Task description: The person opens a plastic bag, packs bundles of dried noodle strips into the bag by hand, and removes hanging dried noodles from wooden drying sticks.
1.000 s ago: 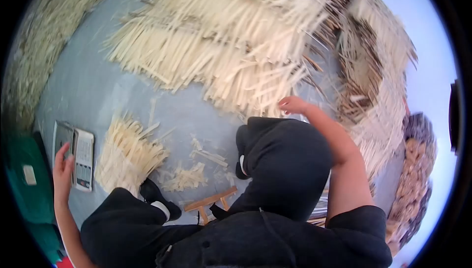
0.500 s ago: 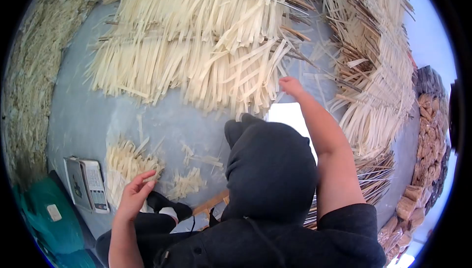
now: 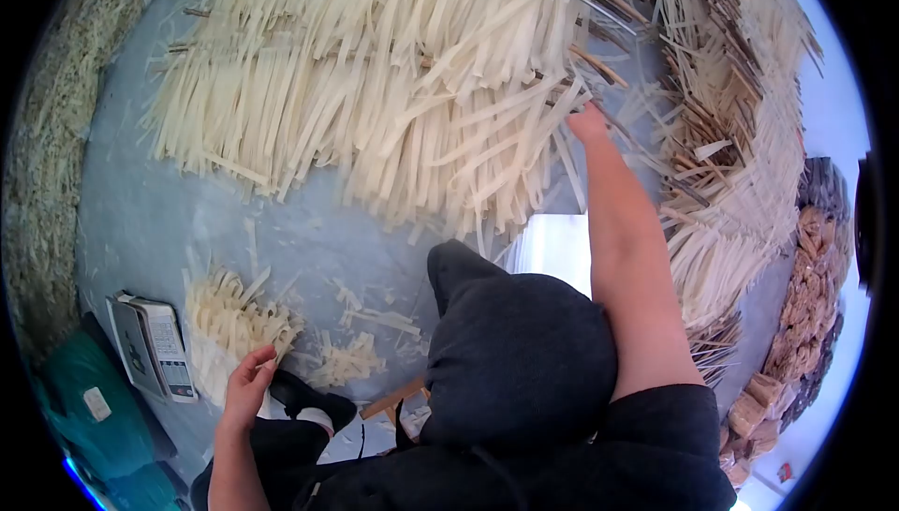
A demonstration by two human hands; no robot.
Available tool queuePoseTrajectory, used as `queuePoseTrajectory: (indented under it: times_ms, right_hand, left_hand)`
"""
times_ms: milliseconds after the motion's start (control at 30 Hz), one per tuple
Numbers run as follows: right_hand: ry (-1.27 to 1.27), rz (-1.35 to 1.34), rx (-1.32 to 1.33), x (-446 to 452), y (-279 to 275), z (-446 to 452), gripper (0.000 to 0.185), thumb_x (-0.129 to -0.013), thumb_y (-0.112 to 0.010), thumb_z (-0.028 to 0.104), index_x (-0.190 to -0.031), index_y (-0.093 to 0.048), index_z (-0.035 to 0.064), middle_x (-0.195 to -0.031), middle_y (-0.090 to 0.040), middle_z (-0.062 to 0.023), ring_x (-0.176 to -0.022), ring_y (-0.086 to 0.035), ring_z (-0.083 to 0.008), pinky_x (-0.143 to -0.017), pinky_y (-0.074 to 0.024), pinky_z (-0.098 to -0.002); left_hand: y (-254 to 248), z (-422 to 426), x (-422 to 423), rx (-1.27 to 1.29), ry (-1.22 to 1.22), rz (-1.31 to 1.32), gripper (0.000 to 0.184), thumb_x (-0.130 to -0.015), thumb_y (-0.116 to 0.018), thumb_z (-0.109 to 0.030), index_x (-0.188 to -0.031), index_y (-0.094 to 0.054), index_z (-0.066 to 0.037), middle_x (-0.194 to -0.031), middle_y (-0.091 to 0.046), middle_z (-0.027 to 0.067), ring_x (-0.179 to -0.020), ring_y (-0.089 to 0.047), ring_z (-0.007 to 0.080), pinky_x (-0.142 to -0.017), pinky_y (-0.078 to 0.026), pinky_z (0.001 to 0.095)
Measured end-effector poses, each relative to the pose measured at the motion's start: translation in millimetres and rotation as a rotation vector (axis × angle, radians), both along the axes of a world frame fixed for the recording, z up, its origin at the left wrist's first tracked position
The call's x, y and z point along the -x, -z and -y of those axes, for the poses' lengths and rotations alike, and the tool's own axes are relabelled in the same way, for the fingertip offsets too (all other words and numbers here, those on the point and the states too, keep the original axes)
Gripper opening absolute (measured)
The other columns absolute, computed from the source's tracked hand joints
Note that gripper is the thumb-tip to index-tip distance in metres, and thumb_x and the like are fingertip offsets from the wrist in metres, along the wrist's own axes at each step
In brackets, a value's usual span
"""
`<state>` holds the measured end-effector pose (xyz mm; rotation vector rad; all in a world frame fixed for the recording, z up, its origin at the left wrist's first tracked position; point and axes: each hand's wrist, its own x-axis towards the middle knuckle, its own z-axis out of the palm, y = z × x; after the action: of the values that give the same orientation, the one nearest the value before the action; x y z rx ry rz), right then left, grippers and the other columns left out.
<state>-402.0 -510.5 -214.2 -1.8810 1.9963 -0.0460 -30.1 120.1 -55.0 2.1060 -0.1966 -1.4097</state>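
My right arm stretches forward to the right edge of a wide layer of pale flat strips (image 3: 309, 99) draped over thin sticks. There my right hand (image 3: 587, 124) is closed at the end of a stick (image 3: 613, 122); its fingertips are partly hidden among the strips. My left hand (image 3: 249, 384) hovers low on the left, fingers loosely curled and apart from the thumb, with nothing visible in it. Just beyond it lies a small heap of pale, wavy strips (image 3: 234, 319). Broken strip pieces (image 3: 348, 359) are scattered to its right.
A scale with a keypad (image 3: 154, 347) and a green bag (image 3: 94, 408) lie at left. More strips on sticks (image 3: 730, 221) line the right side, with brown bundles in clear wrap (image 3: 796, 300) beyond. My dark hood (image 3: 520, 361) blocks the lower middle.
My right hand has moved forward and slightly right, to the stick ends. My left hand has dropped slightly and its fingers have curled more. The view has shifted a little.
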Motion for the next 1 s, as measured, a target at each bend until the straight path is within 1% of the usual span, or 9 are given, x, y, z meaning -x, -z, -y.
queuePoseTrajectory:
  times_ms: [67,200,300,400,467,633,700,800,1000]
  right_hand:
    - [0.077,0.084,0.278,7.2,31.0,11.4,0.047,-0.076,-0.061,0.023,-0.118,-0.063,0.0021,-0.122,-0.063,-0.0183,-0.117,-0.057,-0.0329,-0.098,-0.0446,-0.0392]
    - [0.189,0.367,0.202,29.3,56.9,39.7,0.038,-0.074,-0.063,0.023,-0.104,-0.069,0.0014,-0.106,-0.069,-0.0174,-0.105,-0.062,-0.0332,-0.09,-0.0455,-0.0415]
    - [0.282,0.268,0.272,20.5,60.1,38.0,0.024,-0.075,-0.064,0.022,-0.088,-0.074,0.0052,-0.092,-0.072,-0.0134,-0.085,-0.069,-0.0296,-0.082,-0.0524,-0.038]
    - [0.511,0.625,0.305,11.2,73.7,43.5,0.014,-0.074,-0.064,0.008,-0.084,-0.07,0.001,-0.084,-0.071,-0.0137,-0.07,-0.067,-0.0252,-0.068,-0.0544,-0.0352]
    - [0.774,1.419,0.125,-9.6,37.9,24.0,0.007,-0.079,-0.061,0.002,-0.085,-0.065,-0.0011,-0.083,-0.066,-0.0105,-0.07,-0.065,-0.0168,-0.057,-0.0527,-0.0269]
    - [0.683,1.372,0.2,-36.5,14.2,-0.2,0.015,-0.08,-0.059,-0.001,-0.094,-0.064,-0.0026,-0.082,-0.066,-0.0084,-0.072,-0.064,-0.0162,-0.064,-0.053,-0.0239]
    - [0.226,0.83,0.355,-34.8,30.7,11.2,0.023,-0.08,-0.061,0.002,-0.102,-0.065,0.0036,-0.081,-0.068,-0.006,-0.073,-0.066,-0.0164,-0.067,-0.0525,-0.0318]
    - [0.041,0.32,0.424,-35.7,8.2,0.2,0.032,-0.079,-0.064,0.009,-0.111,-0.063,0.0108,-0.084,-0.069,-0.0052,-0.08,-0.067,-0.0206,-0.077,-0.0515,-0.0363]
    - [-0.045,0.403,0.624,-18.9,35.7,-6.4,0.041,-0.078,-0.067,0.013,-0.118,-0.058,0.0132,-0.097,-0.069,-0.0095,-0.088,-0.066,-0.0284,-0.081,-0.0506,-0.0391]
  left_hand:
    - [1.8,0.6,-0.4,-0.008,-0.008,0.013,0.038,-0.095,-0.06,-0.015,-0.13,-0.056,-0.004,-0.12,-0.062,0.0064,-0.104,-0.058,0.0134,-0.093,-0.044,0.0273]
    - [-12.4,9.7,6.8,-0.008,-0.047,0.036,0.037,-0.094,-0.06,-0.013,-0.129,-0.056,-0.002,-0.119,-0.063,0.007,-0.106,-0.058,0.0141,-0.095,-0.043,0.0278]
    - [-7.0,1.8,10.7,0.004,-0.095,0.034,0.036,-0.094,-0.06,-0.012,-0.128,-0.057,-0.002,-0.118,-0.063,0.0073,-0.105,-0.058,0.0137,-0.094,-0.044,0.0273]
    - [-2.4,10.5,17.3,0.04,-0.077,0.062,0.035,-0.094,-0.061,-0.012,-0.127,-0.058,-0.003,-0.117,-0.064,0.0075,-0.104,-0.059,0.0135,-0.094,-0.044,0.027]
    - [3.2,12.4,21.4,0.069,-0.056,0.044,0.035,-0.094,-0.061,-0.012,-0.127,-0.058,-0.003,-0.117,-0.064,0.0076,-0.103,-0.059,0.0135,-0.093,-0.044,0.0271]
    - [14.1,9.7,14.2,0.055,0.037,0.053,0.036,-0.094,-0.061,-0.013,-0.128,-0.057,-0.003,-0.117,-0.064,0.0068,-0.101,-0.06,0.0135,-0.09,-0.047,0.0277]
    - [12.8,18.7,12.8,0.057,0.048,0.046,0.036,-0.094,-0.061,-0.013,-0.128,-0.057,-0.004,-0.117,-0.064,0.0066,-0.101,-0.06,0.0134,-0.09,-0.047,0.0277]
    - [7.3,26.3,12.3,0.048,0.059,0.036,0.036,-0.094,-0.061,-0.014,-0.128,-0.058,-0.004,-0.117,-0.064,0.0061,-0.101,-0.06,0.0132,-0.09,-0.047,0.0275]
    - [9.0,21.3,9.1,0.034,0.097,0.038,0.036,-0.094,-0.061,-0.015,-0.129,-0.057,-0.005,-0.116,-0.064,0.0058,-0.101,-0.06,0.0131,-0.09,-0.047,0.0273]
